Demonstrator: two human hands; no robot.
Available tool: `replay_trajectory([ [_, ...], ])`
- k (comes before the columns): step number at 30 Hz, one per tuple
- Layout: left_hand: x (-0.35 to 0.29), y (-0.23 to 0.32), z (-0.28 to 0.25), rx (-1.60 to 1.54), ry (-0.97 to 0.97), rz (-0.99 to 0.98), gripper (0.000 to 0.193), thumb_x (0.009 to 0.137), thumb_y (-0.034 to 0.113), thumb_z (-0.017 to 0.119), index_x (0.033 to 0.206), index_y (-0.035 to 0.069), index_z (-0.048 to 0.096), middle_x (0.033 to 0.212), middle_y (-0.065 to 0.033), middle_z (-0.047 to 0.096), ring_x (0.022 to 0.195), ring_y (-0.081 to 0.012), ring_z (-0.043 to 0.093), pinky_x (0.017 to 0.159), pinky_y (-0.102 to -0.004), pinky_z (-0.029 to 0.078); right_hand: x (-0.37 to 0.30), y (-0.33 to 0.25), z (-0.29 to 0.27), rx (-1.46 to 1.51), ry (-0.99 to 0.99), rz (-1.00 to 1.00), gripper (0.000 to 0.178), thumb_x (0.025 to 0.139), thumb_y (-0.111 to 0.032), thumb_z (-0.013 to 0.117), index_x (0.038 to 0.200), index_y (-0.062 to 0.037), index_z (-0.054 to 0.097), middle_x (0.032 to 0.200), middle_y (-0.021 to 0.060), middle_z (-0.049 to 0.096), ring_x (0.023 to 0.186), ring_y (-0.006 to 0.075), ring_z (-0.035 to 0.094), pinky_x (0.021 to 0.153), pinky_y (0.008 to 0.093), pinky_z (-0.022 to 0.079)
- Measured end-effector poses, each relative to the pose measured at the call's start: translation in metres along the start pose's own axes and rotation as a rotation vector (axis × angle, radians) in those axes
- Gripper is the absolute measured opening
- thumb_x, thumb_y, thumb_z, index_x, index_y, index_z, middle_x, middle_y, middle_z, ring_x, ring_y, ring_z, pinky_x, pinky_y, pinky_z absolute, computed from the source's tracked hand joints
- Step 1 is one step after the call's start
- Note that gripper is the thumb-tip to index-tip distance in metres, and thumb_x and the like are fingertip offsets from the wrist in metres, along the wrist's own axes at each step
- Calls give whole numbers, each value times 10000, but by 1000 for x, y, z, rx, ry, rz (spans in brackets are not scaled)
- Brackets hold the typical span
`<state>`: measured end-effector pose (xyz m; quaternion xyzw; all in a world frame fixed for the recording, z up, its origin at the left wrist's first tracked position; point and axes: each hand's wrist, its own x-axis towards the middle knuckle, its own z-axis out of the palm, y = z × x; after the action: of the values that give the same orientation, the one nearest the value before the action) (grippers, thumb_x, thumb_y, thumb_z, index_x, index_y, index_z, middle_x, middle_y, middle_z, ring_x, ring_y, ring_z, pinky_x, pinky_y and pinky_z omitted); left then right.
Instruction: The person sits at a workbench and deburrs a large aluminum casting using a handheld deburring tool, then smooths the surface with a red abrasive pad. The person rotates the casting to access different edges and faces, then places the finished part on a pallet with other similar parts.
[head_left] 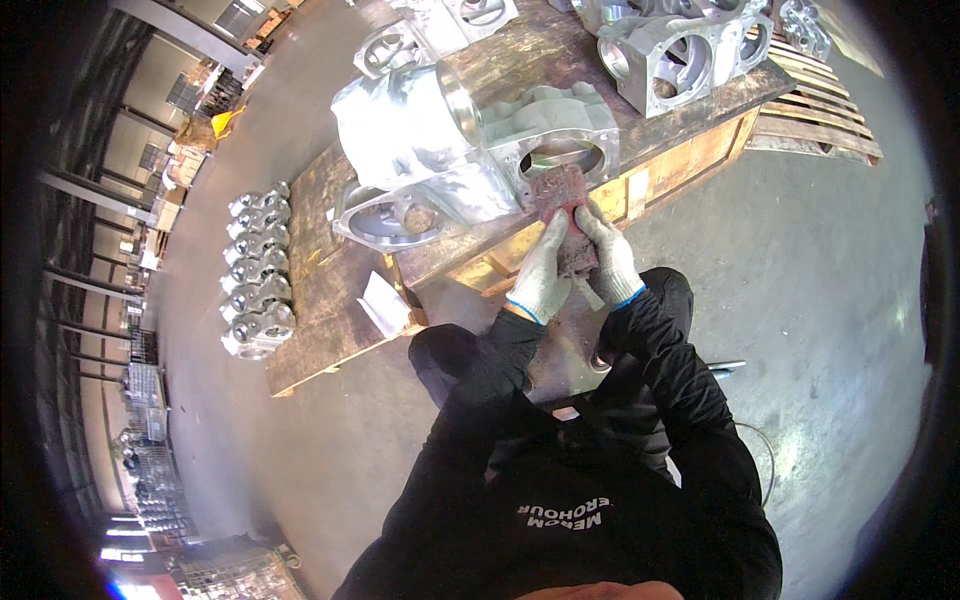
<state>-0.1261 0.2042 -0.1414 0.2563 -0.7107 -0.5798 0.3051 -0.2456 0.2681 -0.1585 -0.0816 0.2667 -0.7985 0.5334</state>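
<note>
In front of my body I hold a worn, reddish-brown scouring pad with both hands. My left hand, in a white knit glove with a blue cuff edge, is closed on its left side. My right hand, gloved the same way, grips the right side, its thumb near the middle. The pad's upper end overlaps the near side of a grey metal casting with a large round opening. Left of that stands a bigger, shiny cylindrical metal housing with a flanged base.
The castings stand on a worn wooden workbench. More metal housings sit at its far right, beside a wooden pallet. Several small castings line up at the left. A white folded sheet lies near the bench's front corner.
</note>
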Motion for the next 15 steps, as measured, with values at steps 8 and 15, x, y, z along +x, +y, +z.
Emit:
replay_trajectory([
  [8, 34, 37, 15, -895, 212, -479, 122, 1039, 250, 643, 1032, 130, 621, 763, -5, 631, 643, -140, 611, 572, -287, 496, 17, -101, 67, -1272, 395, -1275, 252, 971, -210, 680, 1182, -73, 685, 1113, 129, 709, 1058, 321, 664, 955, 408, 510],
  [15, 75, 57, 20, -1288, 122, -276, 84, 1055, 184, 598, 1078, 102, 599, 624, 46, 398, 454, -91, 340, 455, -237, 326, 124, -129, 87, -1968, 238, -917, 496, 1021, -448, 435, 1270, -71, 641, 1199, 196, 679, 1177, 384, 619, 1053, 492, 450],
])
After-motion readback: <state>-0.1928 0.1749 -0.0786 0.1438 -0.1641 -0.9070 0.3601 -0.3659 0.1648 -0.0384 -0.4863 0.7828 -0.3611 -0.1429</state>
